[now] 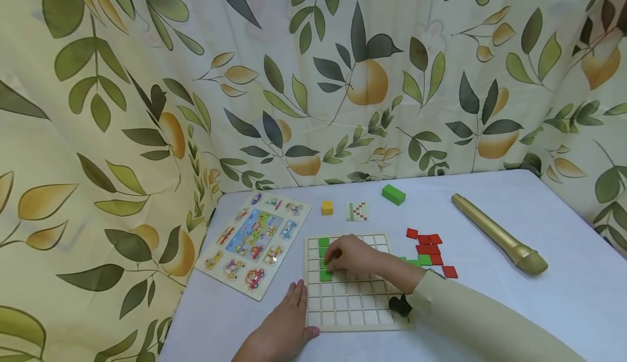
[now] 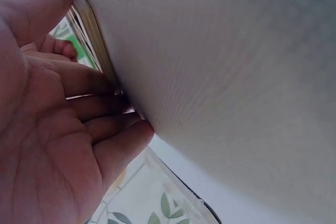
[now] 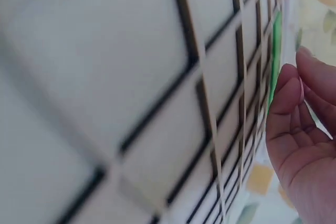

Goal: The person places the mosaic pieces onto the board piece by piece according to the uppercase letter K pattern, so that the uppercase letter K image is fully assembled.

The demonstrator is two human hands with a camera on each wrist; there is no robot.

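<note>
Under right hand (image 1: 354,256) fingertips, green tile (image 1: 325,275), grid board (image 1: 354,301)

- A picture puzzle board (image 1: 253,239) with vehicle cut-outs lies at nine o'clock on the white table (image 1: 563,291), near the table's left edge.
- A small yellow cube (image 1: 327,207) sits toward twelve o'clock, just left of a pattern card (image 1: 357,211).
- A green block (image 1: 394,194) lies further back, at one o'clock.
- A long golden cylinder (image 1: 497,233) rests aslant at three o'clock.
- A leaf-and-pear patterned curtain (image 1: 313,73) hangs behind.
</note>
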